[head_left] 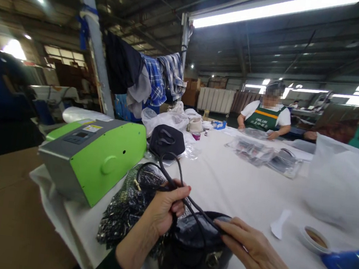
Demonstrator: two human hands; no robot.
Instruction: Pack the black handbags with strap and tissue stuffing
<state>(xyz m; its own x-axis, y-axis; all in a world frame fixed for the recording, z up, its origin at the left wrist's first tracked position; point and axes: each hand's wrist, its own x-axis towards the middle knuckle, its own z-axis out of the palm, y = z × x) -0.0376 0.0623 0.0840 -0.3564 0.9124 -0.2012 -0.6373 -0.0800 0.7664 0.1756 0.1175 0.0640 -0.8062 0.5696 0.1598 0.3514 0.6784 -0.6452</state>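
A long thin black strap (pixel 198 208) is looped over and gripped in my left hand (pixel 169 205), its fingers closed round it. Its loops stand up above the fist, and a small gold-coloured clasp (pixel 137 185) hangs at the left. Below sits a black handbag (pixel 195 258) with a metal fitting on its front; clear plastic shows in its top. My right hand (pixel 249 243) lies at the bag's right rim, fingers stretched out and touching the strap there. What is under those fingers is hidden. Crumpled black-patterned plastic film (pixel 124 208) lies beside my left forearm.
A green and grey machine (pixel 107 160) stands at left, with a dark pouch (pixel 167 141) behind the film. On the right are a tape roll (pixel 315 239), a white scoop-shaped piece (pixel 280 224), a blue tray (pixel 351 264) and a big plastic bag (pixel 340 185). Two co-workers sit across the table.
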